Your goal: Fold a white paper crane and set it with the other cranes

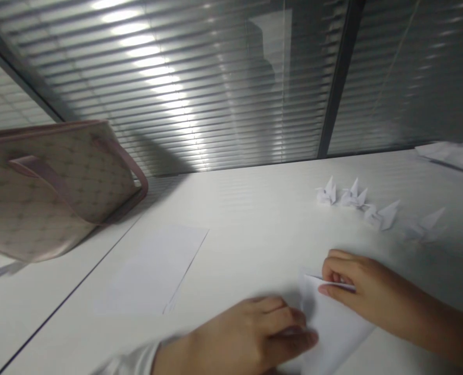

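Note:
A folded sheet of white paper (335, 330) lies at the front of the white table, with a raised edge along its far side. That edge is pinched between the thumb and fingers of my right hand (350, 278). My left hand (260, 333) is at the paper's left edge, its fingers curled and its thumb over the sheet, gripping it there. Part of the sheet is hidden by both hands, and its near end runs out of view. Beyond my right hand stand several folded paper cranes (379, 214) in a slanting row.
Left of my hands lies a small stack of white paper (157, 271). A pale patterned bag (55, 192) with pink handles stands at the far left, near a table seam (78, 284). More white paper (452, 154) lies at the back right. Window blinds (223, 83) rise behind the table.

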A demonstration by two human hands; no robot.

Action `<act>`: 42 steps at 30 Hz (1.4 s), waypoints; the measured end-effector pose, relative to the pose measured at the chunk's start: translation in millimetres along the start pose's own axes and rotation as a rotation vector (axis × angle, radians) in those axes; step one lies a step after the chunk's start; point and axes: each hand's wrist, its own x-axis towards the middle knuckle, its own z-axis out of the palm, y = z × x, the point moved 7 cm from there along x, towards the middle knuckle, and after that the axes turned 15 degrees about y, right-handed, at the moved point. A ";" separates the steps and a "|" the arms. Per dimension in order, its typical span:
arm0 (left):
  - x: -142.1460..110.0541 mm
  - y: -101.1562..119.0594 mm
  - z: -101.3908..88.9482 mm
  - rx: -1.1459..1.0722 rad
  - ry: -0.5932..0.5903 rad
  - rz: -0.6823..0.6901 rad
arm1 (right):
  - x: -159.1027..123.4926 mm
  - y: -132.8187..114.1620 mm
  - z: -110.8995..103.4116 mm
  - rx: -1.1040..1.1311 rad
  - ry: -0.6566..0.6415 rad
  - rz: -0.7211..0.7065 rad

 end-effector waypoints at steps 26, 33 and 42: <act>5.4 -7.2 -0.6 0.188 -0.141 -0.071 | 1.9 -3.0 5.2 -0.164 0.231 -0.113; 0.7 -6.5 1.2 0.225 -0.115 -0.063 | 2.1 -6.2 5.2 -0.192 0.264 -0.169; 1.1 -8.0 2.3 0.207 -0.112 -0.091 | 4.0 -8.8 3.6 -0.242 0.301 -0.208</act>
